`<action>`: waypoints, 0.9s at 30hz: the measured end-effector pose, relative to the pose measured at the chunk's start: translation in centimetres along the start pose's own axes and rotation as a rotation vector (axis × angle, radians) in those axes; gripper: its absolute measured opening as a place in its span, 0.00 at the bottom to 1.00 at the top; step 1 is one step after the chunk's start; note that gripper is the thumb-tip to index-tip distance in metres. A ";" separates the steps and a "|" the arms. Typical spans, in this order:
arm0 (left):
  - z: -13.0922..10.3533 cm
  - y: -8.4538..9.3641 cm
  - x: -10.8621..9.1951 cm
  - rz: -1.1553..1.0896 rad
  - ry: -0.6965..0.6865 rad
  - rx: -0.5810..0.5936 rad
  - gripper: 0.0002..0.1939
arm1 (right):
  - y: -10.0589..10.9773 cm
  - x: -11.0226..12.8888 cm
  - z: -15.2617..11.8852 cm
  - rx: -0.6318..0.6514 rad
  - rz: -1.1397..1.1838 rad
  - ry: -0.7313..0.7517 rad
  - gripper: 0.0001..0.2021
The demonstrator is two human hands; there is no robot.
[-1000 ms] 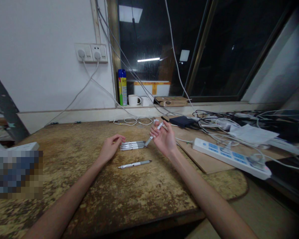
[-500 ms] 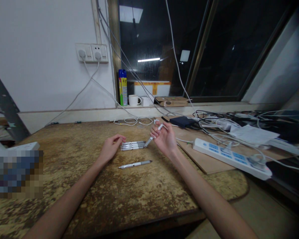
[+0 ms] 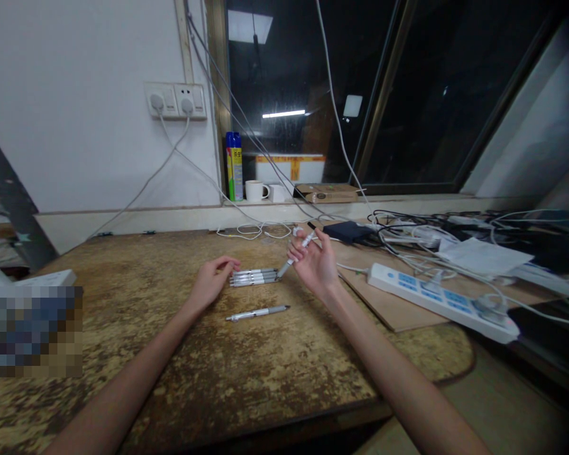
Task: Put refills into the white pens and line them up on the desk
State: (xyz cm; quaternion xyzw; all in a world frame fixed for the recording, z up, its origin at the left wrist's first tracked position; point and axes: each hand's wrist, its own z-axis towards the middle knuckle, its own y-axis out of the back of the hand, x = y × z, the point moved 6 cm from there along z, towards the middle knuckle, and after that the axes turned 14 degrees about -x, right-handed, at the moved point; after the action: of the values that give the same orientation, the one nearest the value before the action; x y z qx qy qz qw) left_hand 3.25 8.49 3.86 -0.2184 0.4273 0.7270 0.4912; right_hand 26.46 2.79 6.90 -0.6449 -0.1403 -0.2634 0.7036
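Observation:
Several silver-grey pens (image 3: 255,277) lie side by side in a row on the worn wooden table (image 3: 246,366). My left hand (image 3: 210,282) rests at the left end of that row, its fingers stretched out against or close to the pen ends. My right hand (image 3: 318,265) is closed around another pen (image 3: 287,265), which slants with its grey end down by the row's right end. Whether that end touches the row I cannot tell. Nearer to me a single pen (image 3: 257,313) lies apart, almost parallel to the row.
A white power strip (image 3: 440,302) lies on a brown board (image 3: 379,297) at the right. Tangled cables and a dark box (image 3: 347,232) sit behind it. A spray can (image 3: 234,167) and a white mug (image 3: 255,191) stand on the sill. Something pixelated covers the left edge.
My right thumb and fingers have shifted slightly on the pen, and more of its upper part shows. My left hand, the row and the single pen stay put.

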 end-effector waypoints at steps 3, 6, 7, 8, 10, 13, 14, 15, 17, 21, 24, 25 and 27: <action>0.0 -0.1 0.1 0.001 -0.007 0.009 0.17 | 0.0 -0.1 0.0 0.013 -0.001 -0.005 0.12; 0.1 -0.2 0.2 0.000 -0.007 0.018 0.17 | 0.0 -0.1 0.1 0.001 0.007 0.002 0.12; 0.1 -0.2 0.3 0.001 -0.007 0.018 0.18 | 0.0 -0.1 0.1 0.000 0.010 0.003 0.12; 0.1 -0.2 0.3 0.003 -0.008 0.016 0.18 | 0.0 -0.1 0.1 0.001 0.013 0.003 0.12; 0.1 -0.2 0.4 0.008 -0.007 0.013 0.18 | 0.0 0.0 0.0 0.013 0.016 0.001 0.12; 0.1 -0.2 0.5 0.013 -0.005 0.018 0.18 | 0.0 0.2 0.0 0.020 0.023 0.005 0.13; 0.1 -0.3 0.5 0.012 -0.006 0.021 0.18 | 0.0 0.2 0.0 0.014 0.024 0.008 0.13; 0.1 -0.3 0.5 0.012 -0.007 0.023 0.19 | 0.1 0.3 0.0 0.005 0.021 0.011 0.14; 0.1 -0.3 0.4 0.018 -0.013 0.028 0.19 | 0.1 0.3 0.0 -0.008 0.008 0.015 0.14; 0.1 -0.3 0.4 0.039 -0.021 0.040 0.19 | -0.1 0.1 0.1 0.002 -0.017 0.014 0.13; 0.1 -0.3 0.4 0.035 -0.010 0.044 0.19 | -0.1 0.0 0.1 -0.005 -0.034 0.021 0.14; 0.1 -0.3 0.5 0.033 -0.007 0.044 0.19 | -0.1 0.0 0.1 -0.011 -0.046 0.025 0.15; 0.0 -0.3 0.5 0.028 -0.003 0.044 0.19 | -0.1 -0.1 0.0 -0.017 -0.071 0.029 0.15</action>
State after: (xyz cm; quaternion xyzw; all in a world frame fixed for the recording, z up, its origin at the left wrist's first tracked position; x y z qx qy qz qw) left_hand 3.34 8.83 3.42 -0.2003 0.4455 0.7244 0.4864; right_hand 26.35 2.84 6.95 -0.6414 -0.1507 -0.2987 0.6904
